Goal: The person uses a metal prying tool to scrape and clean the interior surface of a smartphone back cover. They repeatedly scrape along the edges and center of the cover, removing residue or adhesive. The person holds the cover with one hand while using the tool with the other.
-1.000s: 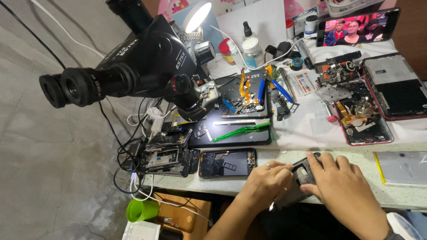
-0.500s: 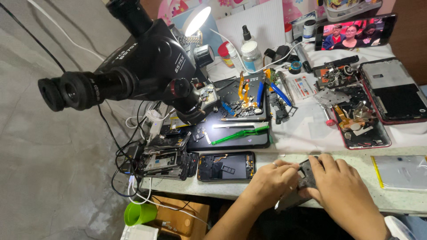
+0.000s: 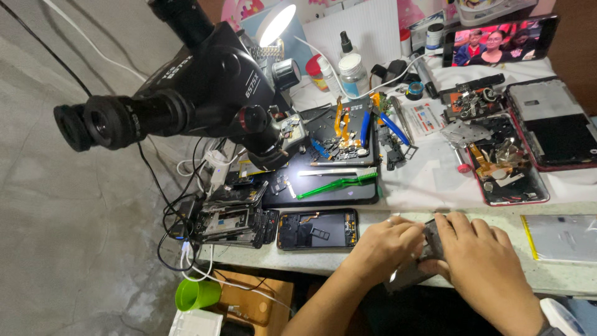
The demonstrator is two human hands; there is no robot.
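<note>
Both my hands grip one small dark grey phone part [image 3: 431,241] at the front edge of the workbench [image 3: 311,258]. My left hand [image 3: 385,244] pinches its left side, fingers curled. My right hand [image 3: 482,264] covers its right side from above. Most of the part is hidden under my fingers. An opened phone body [image 3: 317,229] lies flat just left of my left hand.
A big black stereo microscope [image 3: 186,93] hangs over the left half of the bench. Behind my hands lie a green brush [image 3: 339,183], a dark work mat with tools [image 3: 345,134], opened phones [image 3: 507,162], bottles [image 3: 351,68] and a playing phone screen [image 3: 497,40]. A green cup [image 3: 196,294] sits below.
My hands stay closed on the grey part at the bench edge, shifting only slightly. The view has drifted a little.
</note>
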